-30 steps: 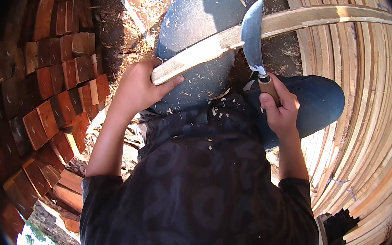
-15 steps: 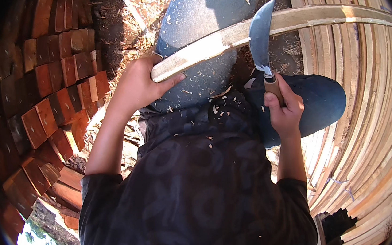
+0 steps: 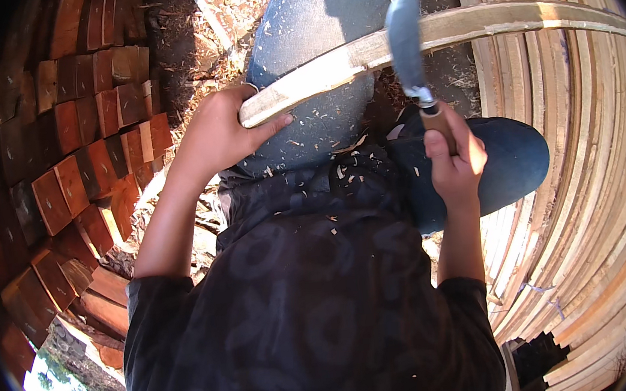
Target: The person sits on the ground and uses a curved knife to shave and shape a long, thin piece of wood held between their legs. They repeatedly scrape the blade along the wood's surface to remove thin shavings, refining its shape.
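My left hand (image 3: 231, 130) grips the near end of a long pale wooden strip (image 3: 331, 69), its thumb along the underside edge. The strip lies across my jeans-covered left thigh (image 3: 303, 19) and runs off to the far right over stacked strips. Closed around a short wooden handle, my right hand (image 3: 454, 153) holds a knife with a broad curved blade (image 3: 406, 32). The blade stands upright in view and crosses in front of the strip, hiding a bit of it; whether it touches the wood I cannot tell. Wood shavings dot my thigh and lap.
Stacked reddish-brown wood blocks (image 3: 71, 192) rise along the left. Bundled pale strips (image 3: 544, 173), bound with bluish ties, fill the right side. Shavings and wood scraps (image 3: 194, 56) litter the ground beyond my left hand. My bent right knee (image 3: 513, 157) lies beside the bundles.
The knife has moved slightly away from me and left, its blade tip now higher and blurred. The wooden strip has shifted slightly; my left hand keeps its hold.
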A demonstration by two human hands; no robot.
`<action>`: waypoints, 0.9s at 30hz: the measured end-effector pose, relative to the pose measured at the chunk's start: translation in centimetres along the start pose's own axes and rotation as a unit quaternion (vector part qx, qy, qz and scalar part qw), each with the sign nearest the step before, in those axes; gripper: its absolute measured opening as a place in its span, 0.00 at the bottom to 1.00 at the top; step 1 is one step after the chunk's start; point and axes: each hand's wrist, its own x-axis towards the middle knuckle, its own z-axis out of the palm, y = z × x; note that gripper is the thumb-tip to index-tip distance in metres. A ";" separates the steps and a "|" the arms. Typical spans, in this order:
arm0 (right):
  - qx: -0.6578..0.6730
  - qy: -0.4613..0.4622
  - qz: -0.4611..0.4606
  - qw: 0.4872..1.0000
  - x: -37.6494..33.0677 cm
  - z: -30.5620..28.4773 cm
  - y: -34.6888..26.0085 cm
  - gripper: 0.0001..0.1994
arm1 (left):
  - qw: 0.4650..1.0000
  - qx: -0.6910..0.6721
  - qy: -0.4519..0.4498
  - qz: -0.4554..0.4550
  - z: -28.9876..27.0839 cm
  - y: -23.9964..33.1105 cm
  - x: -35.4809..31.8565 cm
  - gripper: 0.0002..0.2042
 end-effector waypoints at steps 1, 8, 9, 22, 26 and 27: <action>-0.082 -0.101 -0.053 0.990 0.0 0.2 0.1 0.17 | 1.000 -0.002 0.002 0.002 -0.1 0.1 0.1 0.18; -0.021 0.002 0.013 1.000 0.0 -1.4 0.2 0.18 | 0.999 -0.019 -0.015 -0.033 -0.1 0.5 -0.2 0.22; -0.159 -0.103 -0.072 0.979 0.3 -1.4 -0.4 0.17 | 0.999 -0.013 -0.017 -0.035 -0.2 0.7 0.1 0.22; -0.023 0.000 0.007 1.000 -1.7 1.0 0.8 0.18 | 1.000 -0.023 -0.012 -0.006 -0.2 0.0 0.1 0.19; -0.098 -0.012 -0.008 0.995 -0.9 0.4 -0.7 0.21 | 1.000 -0.016 -0.011 -0.016 -0.3 0.2 0.1 0.18; -0.127 -0.017 -0.021 0.992 -0.6 0.3 -1.3 0.21 | 1.000 -0.012 -0.001 -0.012 -0.2 0.1 0.0 0.18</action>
